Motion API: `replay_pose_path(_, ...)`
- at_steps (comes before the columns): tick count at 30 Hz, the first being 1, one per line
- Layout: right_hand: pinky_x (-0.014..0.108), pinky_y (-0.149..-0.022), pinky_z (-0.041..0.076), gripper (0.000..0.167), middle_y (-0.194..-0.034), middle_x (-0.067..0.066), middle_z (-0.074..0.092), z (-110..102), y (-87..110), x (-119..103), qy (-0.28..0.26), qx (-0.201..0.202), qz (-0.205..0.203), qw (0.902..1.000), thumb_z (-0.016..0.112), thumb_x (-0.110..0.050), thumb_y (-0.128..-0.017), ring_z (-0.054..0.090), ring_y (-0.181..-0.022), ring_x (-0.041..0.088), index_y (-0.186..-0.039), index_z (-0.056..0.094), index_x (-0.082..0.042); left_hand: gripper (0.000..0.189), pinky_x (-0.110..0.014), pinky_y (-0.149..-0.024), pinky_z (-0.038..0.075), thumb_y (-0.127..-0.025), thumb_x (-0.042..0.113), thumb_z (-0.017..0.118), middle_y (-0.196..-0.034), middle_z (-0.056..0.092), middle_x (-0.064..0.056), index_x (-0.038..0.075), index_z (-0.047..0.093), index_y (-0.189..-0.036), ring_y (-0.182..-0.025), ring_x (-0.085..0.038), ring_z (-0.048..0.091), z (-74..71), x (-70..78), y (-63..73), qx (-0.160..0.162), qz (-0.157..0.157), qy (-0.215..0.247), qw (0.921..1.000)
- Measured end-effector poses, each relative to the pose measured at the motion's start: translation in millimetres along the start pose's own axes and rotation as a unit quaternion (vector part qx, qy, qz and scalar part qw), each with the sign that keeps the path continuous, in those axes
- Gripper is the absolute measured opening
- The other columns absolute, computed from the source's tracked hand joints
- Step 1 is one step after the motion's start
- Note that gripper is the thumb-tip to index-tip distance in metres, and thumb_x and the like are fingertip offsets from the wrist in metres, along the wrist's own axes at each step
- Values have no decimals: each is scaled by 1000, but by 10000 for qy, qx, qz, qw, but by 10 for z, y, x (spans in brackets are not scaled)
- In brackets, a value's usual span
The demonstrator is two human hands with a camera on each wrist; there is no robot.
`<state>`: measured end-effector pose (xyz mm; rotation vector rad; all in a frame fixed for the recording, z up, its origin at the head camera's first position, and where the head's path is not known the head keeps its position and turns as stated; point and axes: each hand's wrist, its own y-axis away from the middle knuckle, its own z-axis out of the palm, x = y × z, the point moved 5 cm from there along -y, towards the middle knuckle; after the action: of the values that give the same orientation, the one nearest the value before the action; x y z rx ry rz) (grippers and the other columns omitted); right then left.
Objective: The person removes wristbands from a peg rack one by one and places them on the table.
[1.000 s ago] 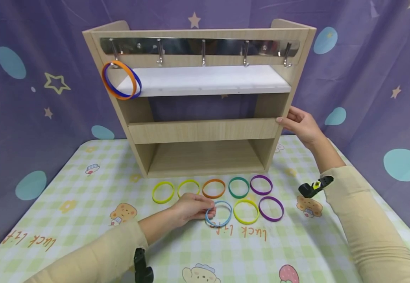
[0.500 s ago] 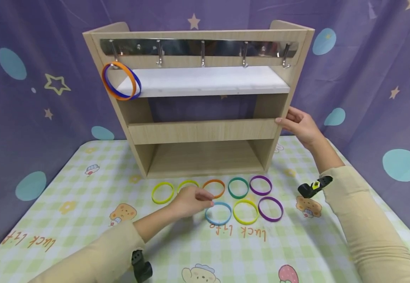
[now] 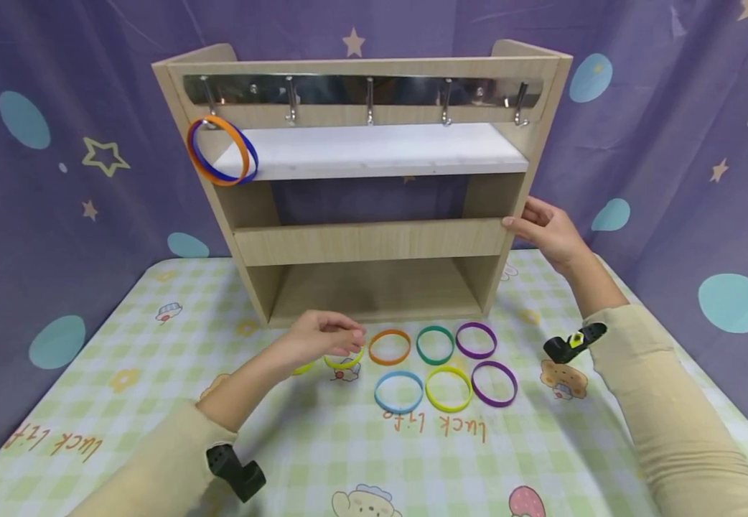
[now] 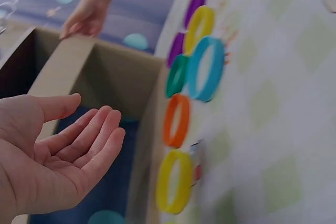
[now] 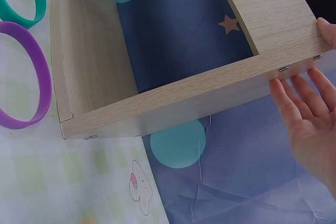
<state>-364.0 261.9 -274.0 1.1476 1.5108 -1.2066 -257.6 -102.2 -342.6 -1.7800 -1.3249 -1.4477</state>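
Note:
My left hand (image 3: 312, 337) hovers over the left end of the bands on the table, its fingers loosely bent. In the left wrist view the left hand (image 4: 68, 156) holds nothing. Under it lie two yellow wristbands, one mostly hidden; the other yellow wristband (image 4: 175, 182) shows clearly in that view. Nearby are an orange wristband (image 3: 390, 347) and a light blue wristband (image 3: 398, 392). My right hand (image 3: 555, 233) grips the right side of the wooden shelf (image 3: 374, 243), thumb on the front and fingertips (image 5: 286, 95) against the outer panel.
Orange and blue wristbands (image 3: 245, 154) hang on the leftmost hook of the metal hook rail (image 3: 329, 87). Right of centre on the checked tablecloth (image 3: 322, 459) lie a green wristband (image 3: 435, 345), a yellow wristband (image 3: 449, 388) and two purple wristbands (image 3: 494, 383).
My left hand has let go of the light blue wristband, leaving it on the table, and moved left and away toward the yellow wristbands. The right hand stays on the shelf's side.

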Motion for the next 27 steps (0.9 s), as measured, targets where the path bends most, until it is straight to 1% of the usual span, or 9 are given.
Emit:
replay_pose_path(5,8,-83,52,66,-109,-19,65,6,-2,-3,56,-14,13,10000,69,-14,-88,62,-98,-5,-146,39,-6,37,-37,-95,58,-95,19,61,-111,71,-18,-7,59,-122,-102,-23,70,-268,126,65,321,145,186,9992)
replay_pose_path(8,8,-83,52,66,-115,-17,65,6,0,-10,115,-40,71,9999,69,-15,-88,61,-100,-5,-147,38,-8,40,-32,-94,58,-96,17,58,-107,72,-10,-9,54,-126,-98,-14,71,-455,251,128,551,255,416,9973)
replay_pose_path(9,9,-83,52,66,-116,-17,65,6,2,-13,133,-43,84,9999,69,-16,-89,61,-100,-5,-147,38,-9,41,-30,-93,58,-97,17,57,-105,72,-5,-10,53,-128,-97,-11,71,-522,301,147,643,300,505,9962)
replay_pose_path(12,9,-84,52,67,-118,-16,65,8,1,-14,125,-53,79,9999,69,-16,-88,61,-101,-5,-147,38,-9,45,-23,-92,57,-98,20,56,-101,70,6,-9,48,-132,-95,-4,68,-723,474,216,917,430,676,9926)
replay_pose_path(16,9,-83,52,66,-112,-19,65,6,-5,5,107,-29,29,9999,68,-16,-89,62,-100,-5,-147,39,-9,40,-17,-88,57,-97,23,58,-97,71,10,-4,50,-126,-94,-3,69,-962,676,304,1204,692,1236,9826)
replay_pose_path(18,10,-84,53,65,-110,-20,64,4,-9,16,99,-11,2,10000,68,-15,-89,62,-99,-5,-146,39,-8,34,-16,-86,58,-95,22,61,-94,74,9,0,53,-119,-91,-4,70,-1063,750,344,1323,832,1711,9728)
replay_pose_path(21,10,-83,53,64,-108,-20,65,4,-14,22,87,-14,-51,9999,68,-15,-89,62,-99,-5,-146,39,-7,26,-18,-82,59,-91,18,67,-92,75,3,4,58,-110,-88,-7,72,-1198,837,401,1529,1000,2473,9515)
replay_pose_path(25,10,-83,53,65,-110,-20,64,2,-13,23,160,-19,-78,9998,68,-16,-89,62,-99,-5,-147,38,-6,17,-19,-79,60,-87,15,70,-90,74,0,7,64,-101,-86,-11,72,-1352,918,476,2007,1216,3047,9231)
replay_pose_path(27,9,-83,52,65,-113,-18,64,1,-15,28,203,-11,-43,9998,68,-17,-89,61,-100,-5,-147,38,-8,14,-20,-78,61,-86,13,71,-88,74,-1,7,66,-98,-85,-11,72,-1413,944,504,2257,1338,3300,9068)
